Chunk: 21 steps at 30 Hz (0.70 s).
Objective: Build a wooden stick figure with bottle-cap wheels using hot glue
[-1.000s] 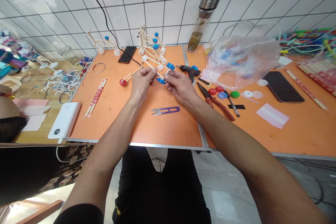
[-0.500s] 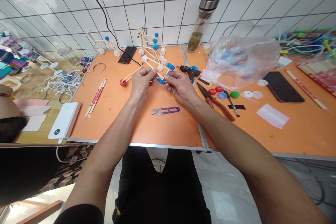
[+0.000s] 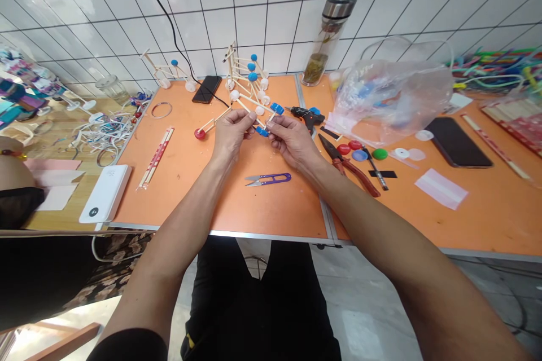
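Observation:
Between my two hands is a small frame of wooden sticks (image 3: 244, 105) with blue and white bottle caps at its ends. My left hand (image 3: 232, 134) pinches one stick of it. The fingers of my right hand (image 3: 289, 136) are closed on its other side, beside a blue cap (image 3: 262, 131). Another blue cap (image 3: 276, 108) sits just above my right fingertips. Left of my left hand, a red cap (image 3: 200, 134) with sticks rests on the table. Purple thread snips (image 3: 268, 179) lie below my hands.
Stick-and-cap models (image 3: 249, 70) stand at the back by the tiled wall. A glue gun (image 3: 307, 117), pliers (image 3: 349, 166), loose caps (image 3: 380, 153) and a plastic bag (image 3: 393, 98) lie to the right. Packed chopsticks (image 3: 156, 159) and a power bank (image 3: 105, 194) are on the left.
The view has shifted very slightly. Both hands keep their hold on the stick frame, with almost no other movement.

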Each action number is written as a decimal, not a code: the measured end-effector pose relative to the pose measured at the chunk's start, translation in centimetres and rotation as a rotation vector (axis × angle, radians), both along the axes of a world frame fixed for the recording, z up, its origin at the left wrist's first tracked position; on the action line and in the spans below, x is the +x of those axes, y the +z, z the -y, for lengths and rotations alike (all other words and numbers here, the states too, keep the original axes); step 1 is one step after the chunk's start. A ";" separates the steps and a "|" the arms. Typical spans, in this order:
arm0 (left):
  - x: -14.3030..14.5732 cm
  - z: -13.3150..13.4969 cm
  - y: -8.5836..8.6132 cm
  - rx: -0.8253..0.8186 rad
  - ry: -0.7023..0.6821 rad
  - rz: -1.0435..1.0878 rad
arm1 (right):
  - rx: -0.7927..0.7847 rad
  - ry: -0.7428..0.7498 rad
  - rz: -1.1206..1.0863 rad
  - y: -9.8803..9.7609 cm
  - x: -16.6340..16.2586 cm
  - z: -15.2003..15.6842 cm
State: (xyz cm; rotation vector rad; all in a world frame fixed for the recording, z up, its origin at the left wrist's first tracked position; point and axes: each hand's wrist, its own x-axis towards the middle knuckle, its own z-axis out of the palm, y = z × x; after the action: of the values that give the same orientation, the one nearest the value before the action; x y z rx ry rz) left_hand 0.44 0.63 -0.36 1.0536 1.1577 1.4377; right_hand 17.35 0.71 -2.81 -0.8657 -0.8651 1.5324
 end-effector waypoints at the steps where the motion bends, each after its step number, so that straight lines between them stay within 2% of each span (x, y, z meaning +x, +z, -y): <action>1: 0.0 0.0 -0.1 0.010 -0.001 -0.008 | 0.000 -0.002 0.000 0.0 0.0 0.0; 8: -0.2 -0.2 -0.6 0.050 -0.006 -0.018 | 0.017 -0.015 -0.014 0.1 0.0 0.1; 21: -0.1 0.0 -0.4 0.044 -0.010 -0.002 | 0.023 -0.020 -0.019 -0.2 0.0 -0.1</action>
State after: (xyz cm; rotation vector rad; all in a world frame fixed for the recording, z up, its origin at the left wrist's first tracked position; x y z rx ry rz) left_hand 0.38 0.64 -0.72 1.0899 1.1262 1.4603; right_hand 17.39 0.77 -2.96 -0.8399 -0.8567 1.5089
